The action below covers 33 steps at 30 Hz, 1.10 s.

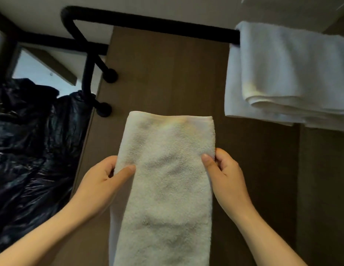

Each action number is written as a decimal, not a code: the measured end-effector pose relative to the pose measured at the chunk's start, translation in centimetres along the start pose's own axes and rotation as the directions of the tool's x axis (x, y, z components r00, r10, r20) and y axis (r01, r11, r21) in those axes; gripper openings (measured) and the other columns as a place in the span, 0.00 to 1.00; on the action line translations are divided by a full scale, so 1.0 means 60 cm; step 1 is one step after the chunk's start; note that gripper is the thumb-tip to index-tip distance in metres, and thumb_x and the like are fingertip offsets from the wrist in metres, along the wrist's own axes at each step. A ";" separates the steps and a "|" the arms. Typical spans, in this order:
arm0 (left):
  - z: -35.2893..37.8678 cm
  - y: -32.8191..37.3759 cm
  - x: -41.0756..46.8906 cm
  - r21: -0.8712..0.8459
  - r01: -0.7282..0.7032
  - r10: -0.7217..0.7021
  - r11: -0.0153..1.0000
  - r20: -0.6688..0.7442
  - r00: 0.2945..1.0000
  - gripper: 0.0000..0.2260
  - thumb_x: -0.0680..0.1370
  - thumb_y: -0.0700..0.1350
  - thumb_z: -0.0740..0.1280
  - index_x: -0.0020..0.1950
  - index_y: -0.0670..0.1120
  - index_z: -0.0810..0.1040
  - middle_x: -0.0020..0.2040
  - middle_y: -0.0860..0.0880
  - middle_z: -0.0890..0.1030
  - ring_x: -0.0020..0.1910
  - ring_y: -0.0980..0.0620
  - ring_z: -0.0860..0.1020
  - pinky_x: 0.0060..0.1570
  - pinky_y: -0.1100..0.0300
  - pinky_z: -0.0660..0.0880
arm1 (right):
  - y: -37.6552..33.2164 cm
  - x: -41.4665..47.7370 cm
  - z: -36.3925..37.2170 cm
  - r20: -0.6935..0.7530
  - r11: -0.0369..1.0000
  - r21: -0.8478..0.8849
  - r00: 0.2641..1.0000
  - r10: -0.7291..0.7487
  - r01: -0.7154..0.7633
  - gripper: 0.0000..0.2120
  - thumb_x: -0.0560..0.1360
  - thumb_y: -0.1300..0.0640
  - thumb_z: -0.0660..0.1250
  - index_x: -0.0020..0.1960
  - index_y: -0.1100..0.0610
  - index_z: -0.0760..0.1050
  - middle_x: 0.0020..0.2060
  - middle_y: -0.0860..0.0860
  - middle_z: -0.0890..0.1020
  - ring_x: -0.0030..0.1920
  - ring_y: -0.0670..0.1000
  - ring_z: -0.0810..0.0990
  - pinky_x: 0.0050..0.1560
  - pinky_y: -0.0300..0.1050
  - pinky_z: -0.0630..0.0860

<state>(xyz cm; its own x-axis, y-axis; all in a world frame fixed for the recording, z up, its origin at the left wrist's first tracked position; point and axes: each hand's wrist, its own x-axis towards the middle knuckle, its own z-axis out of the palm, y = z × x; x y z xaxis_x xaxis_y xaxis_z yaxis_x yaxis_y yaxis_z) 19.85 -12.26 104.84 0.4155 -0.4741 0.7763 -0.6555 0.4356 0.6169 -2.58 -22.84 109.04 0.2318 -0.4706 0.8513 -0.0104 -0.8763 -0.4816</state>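
Folded white hand towel [163,189] pinched at both long edges by left hand [102,181] and right hand [225,177], held below black towel rail [157,22]. Hanging step judged underway; next, lift needed and draping over bare rail beside hung towel [292,73].

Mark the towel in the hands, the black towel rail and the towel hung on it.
held towel [165,179]: head view, middle of its terry face.
black towel rail [148,22]: head view, bare stretch of the top bar.
hung towel [294,64]: head view, its draped top layer.
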 end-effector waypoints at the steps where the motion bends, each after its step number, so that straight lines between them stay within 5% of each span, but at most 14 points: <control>1: -0.003 0.010 -0.002 0.020 -0.005 0.006 1.000 -0.024 1.000 0.07 0.76 0.52 0.66 0.47 0.50 0.81 0.43 0.50 0.83 0.43 0.49 0.81 0.44 0.48 0.77 | -0.001 0.005 -0.002 0.006 1.000 0.005 1.000 -0.016 0.016 0.13 0.80 0.52 0.63 0.49 0.64 0.76 0.44 0.61 0.81 0.45 0.62 0.80 0.45 0.61 0.76; 4: -0.008 0.040 -0.003 0.063 -0.043 0.047 0.997 -0.062 0.997 0.07 0.76 0.53 0.66 0.46 0.51 0.80 0.42 0.50 0.83 0.41 0.51 0.81 0.42 0.53 0.76 | -0.005 0.019 -0.011 -0.004 0.998 0.010 0.998 -0.056 0.056 0.15 0.79 0.53 0.63 0.47 0.67 0.74 0.42 0.64 0.80 0.43 0.63 0.78 0.40 0.56 0.74; 8: -0.014 0.073 0.009 0.041 -0.089 0.093 0.995 -0.084 0.992 0.06 0.76 0.53 0.67 0.44 0.52 0.81 0.43 0.48 0.82 0.43 0.48 0.80 0.44 0.48 0.77 | -0.024 0.035 -0.024 -0.046 0.993 -0.021 0.992 -0.115 0.114 0.13 0.80 0.55 0.63 0.43 0.64 0.72 0.35 0.61 0.77 0.31 0.49 0.70 0.30 0.39 0.64; 11: -0.023 0.092 0.020 -0.032 -0.123 0.119 0.992 -0.103 0.987 0.08 0.76 0.55 0.68 0.45 0.52 0.81 0.45 0.47 0.83 0.45 0.45 0.81 0.46 0.44 0.78 | -0.044 0.045 -0.028 -0.092 0.984 -0.043 0.980 -0.179 0.176 0.14 0.79 0.54 0.64 0.41 0.63 0.71 0.33 0.58 0.76 0.30 0.48 0.70 0.29 0.38 0.64; 13: -0.030 0.103 0.028 -0.081 -0.148 0.137 0.986 -0.132 0.982 0.05 0.76 0.55 0.69 0.45 0.55 0.81 0.44 0.50 0.83 0.43 0.48 0.82 0.43 0.48 0.78 | -0.056 0.049 -0.024 -0.124 0.978 -0.024 0.970 -0.210 0.209 0.14 0.79 0.53 0.64 0.43 0.64 0.73 0.34 0.59 0.78 0.34 0.56 0.75 0.34 0.47 0.71; 15: -0.034 0.112 0.037 -0.069 -0.207 0.193 0.976 -0.175 0.966 0.04 0.75 0.56 0.67 0.45 0.58 0.79 0.43 0.54 0.83 0.39 0.55 0.81 0.37 0.58 0.77 | -0.075 0.051 -0.021 -0.151 0.971 0.028 0.961 -0.232 0.239 0.10 0.79 0.52 0.63 0.50 0.60 0.73 0.39 0.55 0.81 0.40 0.54 0.80 0.39 0.53 0.78; 18: -0.041 0.132 0.053 -0.041 -0.306 0.291 0.951 -0.211 0.933 0.11 0.73 0.56 0.68 0.54 0.62 0.72 0.45 0.61 0.82 0.40 0.61 0.81 0.33 0.68 0.75 | -0.104 0.060 -0.016 -0.253 0.936 0.070 0.914 -0.317 0.344 0.08 0.80 0.56 0.63 0.56 0.55 0.67 0.41 0.47 0.81 0.39 0.42 0.81 0.34 0.36 0.76; 21: -0.047 0.151 0.070 -0.019 -0.435 0.424 0.900 -0.195 0.885 0.21 0.75 0.50 0.68 0.64 0.65 0.66 0.48 0.56 0.81 0.42 0.57 0.81 0.39 0.65 0.77 | -0.131 0.076 -0.016 -0.320 0.869 -0.060 0.815 -0.483 0.492 0.07 0.80 0.62 0.63 0.50 0.61 0.64 0.31 0.46 0.70 0.29 0.42 0.71 0.28 0.32 0.65; 25: -0.059 0.170 0.091 0.080 -0.551 0.556 0.831 -0.159 0.816 0.11 0.78 0.41 0.65 0.57 0.54 0.79 0.52 0.55 0.79 0.54 0.54 0.78 0.54 0.55 0.77 | -0.158 0.100 -0.024 -0.287 0.775 -0.284 0.721 -0.630 0.565 0.05 0.79 0.65 0.63 0.45 0.63 0.68 0.30 0.43 0.69 0.29 0.40 0.70 0.30 0.25 0.65; 29: -0.075 0.188 0.112 0.193 -0.585 0.609 0.788 -0.105 0.786 0.12 0.76 0.51 0.65 0.59 0.54 0.79 0.52 0.56 0.78 0.51 0.59 0.77 0.49 0.67 0.75 | -0.178 0.119 -0.045 -0.200 0.776 -0.343 0.765 -0.612 0.530 0.02 0.79 0.65 0.63 0.49 0.60 0.72 0.32 0.38 0.70 0.32 0.34 0.74 0.30 0.25 0.67; 33: -0.089 0.188 0.125 0.279 -0.597 0.637 0.752 -0.078 0.767 0.16 0.75 0.57 0.65 0.62 0.56 0.77 0.52 0.61 0.75 0.49 0.61 0.76 0.42 0.69 0.75 | -0.195 0.127 -0.066 -0.039 0.797 -0.381 0.853 -0.520 0.468 0.12 0.80 0.55 0.62 0.63 0.48 0.72 0.43 0.37 0.77 0.42 0.36 0.76 0.36 0.27 0.70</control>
<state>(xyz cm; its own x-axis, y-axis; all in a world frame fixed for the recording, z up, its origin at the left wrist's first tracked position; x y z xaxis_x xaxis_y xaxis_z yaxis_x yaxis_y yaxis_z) 18.91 -6.81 118.29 -0.0504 -0.0263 0.9984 -0.9172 0.3969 -0.0359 -4.56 -16.57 121.98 0.1650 0.0500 0.9850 -0.2706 -0.9581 0.0939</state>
